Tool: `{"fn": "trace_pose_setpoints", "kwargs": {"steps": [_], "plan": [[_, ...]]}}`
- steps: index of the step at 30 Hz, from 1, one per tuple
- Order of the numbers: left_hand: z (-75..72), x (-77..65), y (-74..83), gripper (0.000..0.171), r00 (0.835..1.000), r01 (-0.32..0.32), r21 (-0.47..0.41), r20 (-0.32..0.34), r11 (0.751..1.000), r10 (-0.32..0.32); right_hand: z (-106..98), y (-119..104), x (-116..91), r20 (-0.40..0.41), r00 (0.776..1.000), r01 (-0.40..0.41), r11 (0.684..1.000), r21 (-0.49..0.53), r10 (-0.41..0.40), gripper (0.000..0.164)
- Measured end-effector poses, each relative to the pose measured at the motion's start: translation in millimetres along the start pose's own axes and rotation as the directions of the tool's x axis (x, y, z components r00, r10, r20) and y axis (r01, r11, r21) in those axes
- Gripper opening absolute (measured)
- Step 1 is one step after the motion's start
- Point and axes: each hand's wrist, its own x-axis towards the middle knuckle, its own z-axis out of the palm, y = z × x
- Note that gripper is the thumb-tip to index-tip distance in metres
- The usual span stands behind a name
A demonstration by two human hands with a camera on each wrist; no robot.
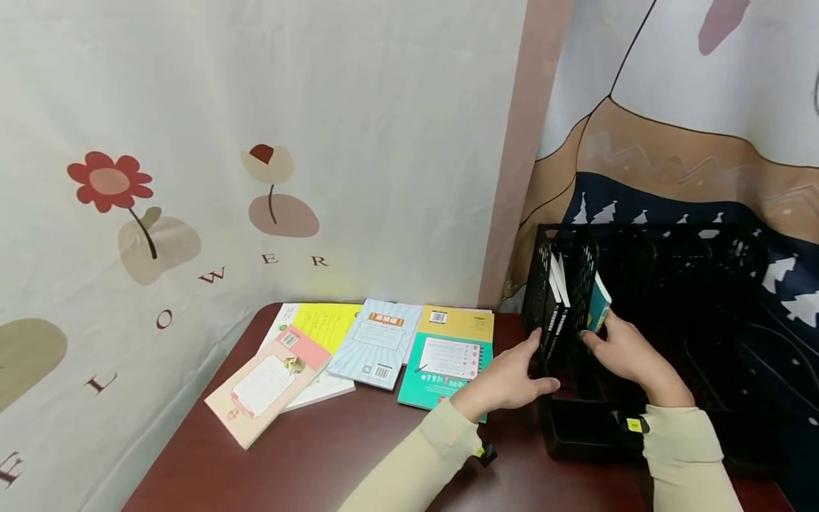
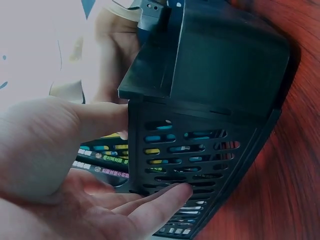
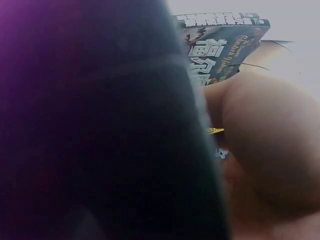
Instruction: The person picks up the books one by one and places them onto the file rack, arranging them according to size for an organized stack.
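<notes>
A black mesh file rack point(image 1: 595, 430) with upright dividers stands at the right of the table. My left hand point(image 1: 505, 380) grips its left side panel point(image 2: 235, 175) near the front edge, thumb at the edge and fingertips against the outer face. In the leftmost slot two thin books with black spines point(image 1: 558, 320) stand upright. My right hand point(image 1: 633, 359) holds a teal book point(image 1: 599, 304) upright, slightly tilted, in the slot beside them; its lower part is hidden. The right wrist view shows a black book cover point(image 3: 215, 52) beyond a blurred dark surface.
Several books lie on the table left of the rack: a teal and yellow one point(image 1: 448, 355), a light blue one point(image 1: 374, 341), a pink one point(image 1: 269, 384) and a yellow and white one point(image 1: 333, 323). Behind them hangs a printed curtain point(image 1: 384, 142).
</notes>
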Motion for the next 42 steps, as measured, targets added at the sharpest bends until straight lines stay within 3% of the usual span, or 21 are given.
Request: {"fn": "trace_pose_setpoints", "kwargs": {"steps": [6,10,15,19,24,26,28,31,33,34,37,42], "plan": [[0.1,1.7,0.2,0.093,1.000,-0.013,0.018,-0.006,1.000,0.013,-6,1,-3,0.028,1.000,-0.013,0.998,-0.062,0.015,0.065],[-2.7,-0.7,-2.8,0.092,1.000,-0.010,0.023,-0.010,1.000,0.010,-15,-6,-7,0.004,1.000,-0.016,0.994,-0.106,0.016,0.068],[-9.6,-4.9,-7.0,0.088,0.999,-0.026,0.011,-0.028,1.000,0.026,-30,-17,-13,-0.102,0.994,-0.044,0.992,-0.114,0.032,0.079],[-16.7,-8.0,-11.6,0.082,0.997,-0.056,0.019,-0.059,0.998,0.057,-35,-25,-19,-0.252,0.968,-0.034,0.996,-0.077,0.014,0.075],[-25.2,-13.0,-20.0,0.074,0.993,-0.078,-0.029,-0.095,0.996,0.075,-39,-32,-24,-0.428,0.903,-0.025,1.000,0.015,0.029,0.064],[-29.7,-16.2,-24.8,0.071,0.991,-0.088,-0.066,-0.104,0.994,0.080,-39,-34,-25,-0.501,0.864,-0.012,0.999,0.051,0.036,0.056],[-35.0,-19.7,-30.4,0.069,0.990,-0.092,-0.087,-0.114,0.992,0.082,-38,-38,-26,-0.588,0.808,0.020,0.996,0.084,0.033,0.045],[-43.9,-25.4,-39.1,0.065,0.988,-0.090,-0.113,-0.137,0.989,0.074,-37,-45,-26,-0.708,0.706,0.113,0.989,0.099,-0.010,0.031],[-49.2,-28.7,-43.8,0.063,0.986,-0.081,-0.125,-0.153,0.989,0.062,-37,-50,-27,-0.752,0.658,0.159,0.983,0.089,-0.039,0.027],[-52.0,-30.5,-45.8,0.063,0.985,-0.078,-0.130,-0.162,0.988,0.057,-37,-52,-27,-0.761,0.646,0.178,0.980,0.086,-0.050,0.027],[-60.3,-35.8,-51.2,0.061,0.982,-0.076,-0.139,-0.182,0.987,0.050,-37,-58,-30,-0.756,0.651,0.219,0.970,0.104,-0.066,0.026],[-74.7,-41.2,-62.7,0.059,0.973,-0.081,-0.113,-0.225,0.990,0.054,-30,-67,-30,-0.680,0.722,0.302,0.942,0.144,-0.127,0.023]]}}
